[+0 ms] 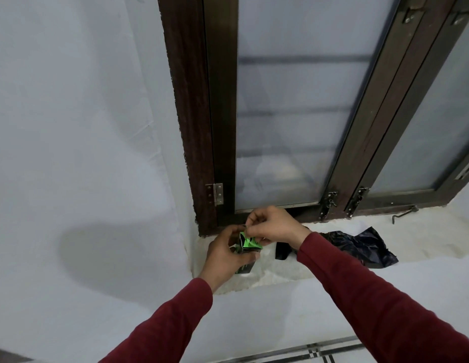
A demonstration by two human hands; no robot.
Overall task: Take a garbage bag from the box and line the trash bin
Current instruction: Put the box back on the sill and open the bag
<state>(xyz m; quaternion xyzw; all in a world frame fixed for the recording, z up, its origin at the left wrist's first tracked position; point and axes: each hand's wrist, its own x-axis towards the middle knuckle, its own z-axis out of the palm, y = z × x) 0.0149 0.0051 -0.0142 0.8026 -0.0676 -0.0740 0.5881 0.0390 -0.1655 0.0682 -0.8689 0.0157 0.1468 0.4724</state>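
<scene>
Left hand [225, 251] grips the green-and-black bag box [246, 254] over the windowsill [424, 231]; right hand [274, 225] pinches its top flap. At 3 o'clock lies 1 black garbage bag [359, 244] (crumpled).

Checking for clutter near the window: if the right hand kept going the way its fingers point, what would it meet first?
The right hand points left and down at the green box held by the left hand; it meets the box's flap first, apparently already pinching it.
</scene>
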